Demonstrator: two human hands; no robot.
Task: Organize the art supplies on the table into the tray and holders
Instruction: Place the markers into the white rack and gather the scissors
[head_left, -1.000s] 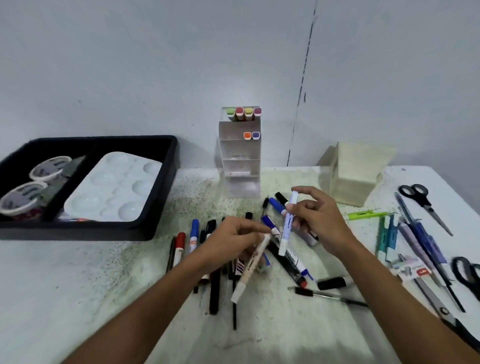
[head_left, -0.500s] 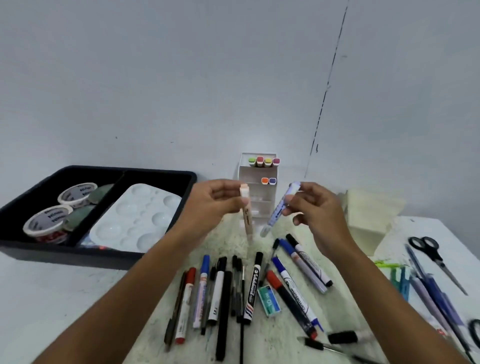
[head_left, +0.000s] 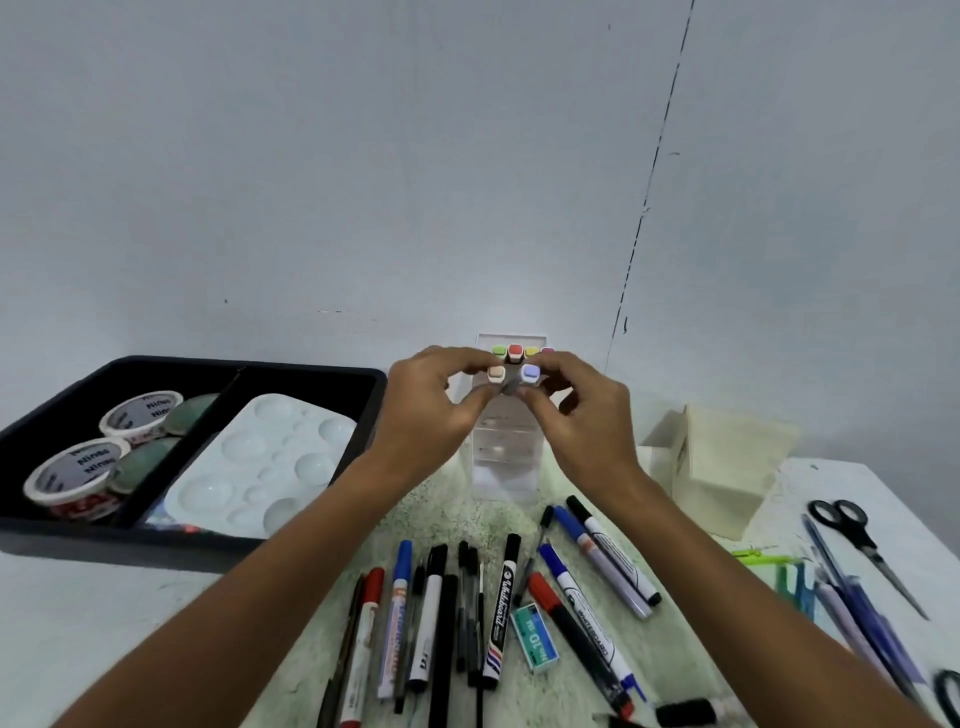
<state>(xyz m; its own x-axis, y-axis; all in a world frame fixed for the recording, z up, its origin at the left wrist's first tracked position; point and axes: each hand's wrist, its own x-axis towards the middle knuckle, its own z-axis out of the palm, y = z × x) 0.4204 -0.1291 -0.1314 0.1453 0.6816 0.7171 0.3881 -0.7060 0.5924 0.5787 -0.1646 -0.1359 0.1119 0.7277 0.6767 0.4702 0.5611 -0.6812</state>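
Both hands are up in front of the clear holder (head_left: 503, 457), which stands on the worktop (head_left: 78, 639) against the wall. The left hand (head_left: 434, 410) pinches a marker with a peach cap (head_left: 496, 373), end-on to the camera, fingers curled round its barrel. The right hand (head_left: 576, 410) does the same with a lilac-capped marker (head_left: 529, 372). The two caps sit side by side, almost touching, right at the holder's second row. Above them, in the top row, four markers are already slotted: green (head_left: 499, 351), red (head_left: 515, 352), yellow (head_left: 531, 352) and a pink one (head_left: 548, 351) half hidden by the right hand's fingers.

Left of the holder sits the black tray (head_left: 291, 370). Its right compartment holds a white palette (head_left: 260, 467); its left compartment holds two tape rolls (head_left: 140, 418).

Down on the worktop, below the arms, a loose spread of pens and markers: a red-capped one (head_left: 370, 592), a blue-capped one (head_left: 401, 561), a black whiteboard marker (head_left: 501, 608), and a green eraser (head_left: 534, 638) lying between it and two more whiteboard markers. Right of the holder stands a cream box (head_left: 727, 467). Far right, scissors (head_left: 857, 540) lie beside a bunch of blue pens (head_left: 852, 597).
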